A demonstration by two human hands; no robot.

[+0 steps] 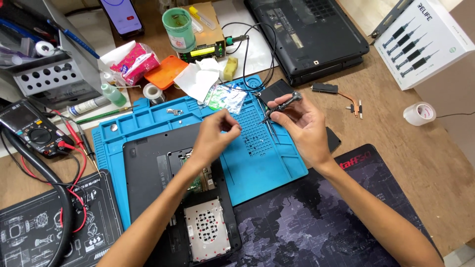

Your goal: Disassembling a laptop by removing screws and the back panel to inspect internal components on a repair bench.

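My right hand [301, 123] grips a dark screwdriver [283, 105], its tip pointing down-left over the blue silicone repair mat [262, 153]. My left hand [217, 131] hovers over the mat just left of it, fingertips pinched together near the screwdriver tip; whatever is between them is too small to make out. Below the left forearm an opened black laptop base [148, 163] lies on the mat, its drive bay with a silver perforated caddy [208, 230] exposed.
Another black laptop [307, 34] lies at the back. A multimeter [29, 128] with red and black leads sits left. A green jar [179, 27], phone [123, 17], solder reel [151, 91], tape roll [419, 112], white tool box [420, 42] and dark desk pad [307, 222] surround the mat.
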